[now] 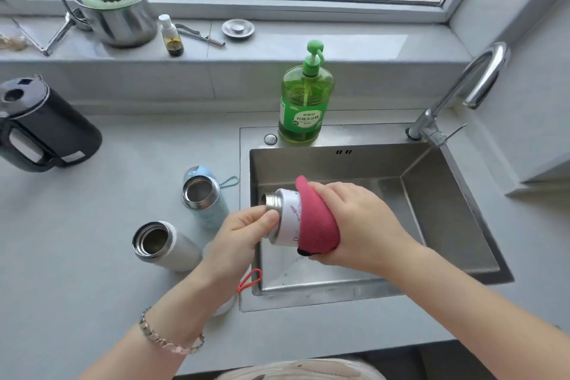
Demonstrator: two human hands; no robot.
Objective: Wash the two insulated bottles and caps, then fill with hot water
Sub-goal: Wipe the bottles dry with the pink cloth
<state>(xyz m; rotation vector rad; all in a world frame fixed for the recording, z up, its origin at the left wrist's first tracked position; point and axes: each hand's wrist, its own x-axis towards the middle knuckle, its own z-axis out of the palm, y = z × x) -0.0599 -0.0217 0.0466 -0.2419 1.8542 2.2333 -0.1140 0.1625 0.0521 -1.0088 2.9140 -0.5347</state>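
Over the sink's left part I hold a white insulated bottle (288,219) on its side, mouth pointing left. My left hand (243,234) grips its steel neck. My right hand (357,225) holds a pink cloth (314,222) wrapped round the bottle's body. Two uncapped bottles stand on the counter to the left: a light blue one (206,200) and a white one (166,247). A blue cap (199,171) with a loop lies behind the blue bottle. A white cap (225,305) with a red loop (249,279) lies partly hidden under my left forearm.
The steel sink (431,225) holds no dishes. The tap (462,92) arches at its back right, with no water visible. A green dish-soap pump bottle (305,102) stands behind the sink. A black electric kettle (43,126) sits far left. A steel pot (117,15) and small items line the windowsill.
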